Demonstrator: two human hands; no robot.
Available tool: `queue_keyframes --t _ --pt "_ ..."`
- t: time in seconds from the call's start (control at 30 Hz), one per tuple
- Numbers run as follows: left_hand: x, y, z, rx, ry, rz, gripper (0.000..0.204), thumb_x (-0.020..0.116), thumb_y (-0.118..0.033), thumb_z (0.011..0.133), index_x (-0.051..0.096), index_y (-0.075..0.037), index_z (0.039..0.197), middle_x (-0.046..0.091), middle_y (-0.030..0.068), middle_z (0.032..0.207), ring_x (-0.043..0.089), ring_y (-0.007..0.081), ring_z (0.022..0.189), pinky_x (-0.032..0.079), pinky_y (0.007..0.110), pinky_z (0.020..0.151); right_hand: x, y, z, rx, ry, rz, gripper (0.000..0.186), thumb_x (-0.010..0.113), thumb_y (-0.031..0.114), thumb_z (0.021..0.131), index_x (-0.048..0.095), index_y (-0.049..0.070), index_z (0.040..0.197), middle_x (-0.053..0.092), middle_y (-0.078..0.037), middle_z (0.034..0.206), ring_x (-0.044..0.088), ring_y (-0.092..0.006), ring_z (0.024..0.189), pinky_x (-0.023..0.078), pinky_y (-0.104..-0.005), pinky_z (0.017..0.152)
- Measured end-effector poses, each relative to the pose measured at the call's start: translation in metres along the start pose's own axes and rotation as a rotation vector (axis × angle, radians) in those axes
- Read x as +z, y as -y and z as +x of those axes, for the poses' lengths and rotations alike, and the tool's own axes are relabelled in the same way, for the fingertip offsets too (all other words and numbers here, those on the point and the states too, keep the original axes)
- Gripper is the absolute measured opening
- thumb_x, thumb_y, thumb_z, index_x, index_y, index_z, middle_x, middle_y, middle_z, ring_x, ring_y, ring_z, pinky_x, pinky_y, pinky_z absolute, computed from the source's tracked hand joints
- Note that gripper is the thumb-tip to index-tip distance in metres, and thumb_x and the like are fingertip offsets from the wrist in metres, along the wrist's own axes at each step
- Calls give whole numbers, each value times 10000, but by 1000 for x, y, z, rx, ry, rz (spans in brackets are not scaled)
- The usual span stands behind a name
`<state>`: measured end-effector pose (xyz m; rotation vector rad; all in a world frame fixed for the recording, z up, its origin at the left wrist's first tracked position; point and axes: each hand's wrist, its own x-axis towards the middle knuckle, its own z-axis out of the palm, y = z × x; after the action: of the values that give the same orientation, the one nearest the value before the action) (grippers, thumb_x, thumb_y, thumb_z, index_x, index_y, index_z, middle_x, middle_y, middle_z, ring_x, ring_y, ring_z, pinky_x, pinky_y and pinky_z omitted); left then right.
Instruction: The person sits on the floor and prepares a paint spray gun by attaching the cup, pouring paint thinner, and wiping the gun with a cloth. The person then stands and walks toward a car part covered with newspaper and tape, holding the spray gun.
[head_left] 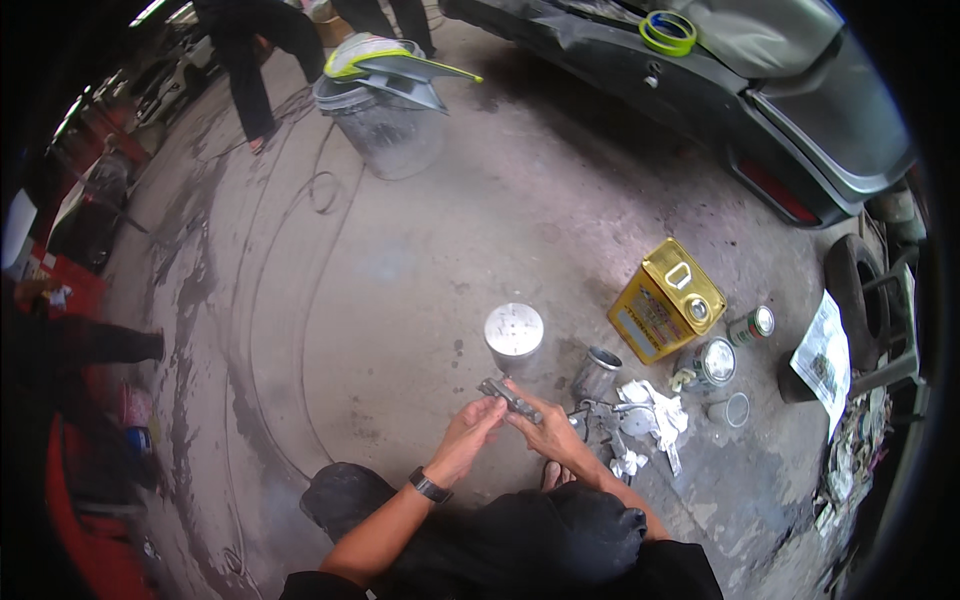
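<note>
Holding a small metal piece (513, 400) pinched in the right hand (546, 433), touched by the left hand (470, 435); cannot tell whether pinched there too. Held up, nearer than the silver-lidded can (514, 331). Could drop from loosened fingertips, or knock the open cup (597, 374) on the right if swung wide.

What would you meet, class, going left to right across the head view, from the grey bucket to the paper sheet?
Grey bucket, left hand, right hand, open metal cup, gold can, small green can, paper sheet.
</note>
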<state>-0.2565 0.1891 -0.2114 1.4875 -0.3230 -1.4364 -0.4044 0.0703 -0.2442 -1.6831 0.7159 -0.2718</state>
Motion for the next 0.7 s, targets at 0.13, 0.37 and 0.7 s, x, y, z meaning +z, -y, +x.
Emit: queue_keyframes --t 0.13,0.37,0.7 --pt "-2 7 -2 -36 -38 -30 766 603 -585 958 443 -20 1450 518 133 1397 491 226 1288 421 386 1026 3 5 -3 65 -47 25 580 698 155 947 486 117 1486 666 -220 1253 635 -166 599 551 -334 596" --pt "-3 17 3 -78 79 -37 673 562 -658 946 539 -77 1285 542 69 1325 470 197 1298 385 406 1059 10 3 1 -1 -90 77 573 696 85 939 493 86 1475 667 -192 1247 599 -119 563 524 -279 495" --pt "5 20 3 -156 151 -197 716 567 -698 920 537 -81 1282 553 65 1272 496 196 1233 381 427 1066 14 -3 0 -15 3 75 550 686 97 946 509 91 1466 691 -166 1154 607 -132 555 514 -289 473"
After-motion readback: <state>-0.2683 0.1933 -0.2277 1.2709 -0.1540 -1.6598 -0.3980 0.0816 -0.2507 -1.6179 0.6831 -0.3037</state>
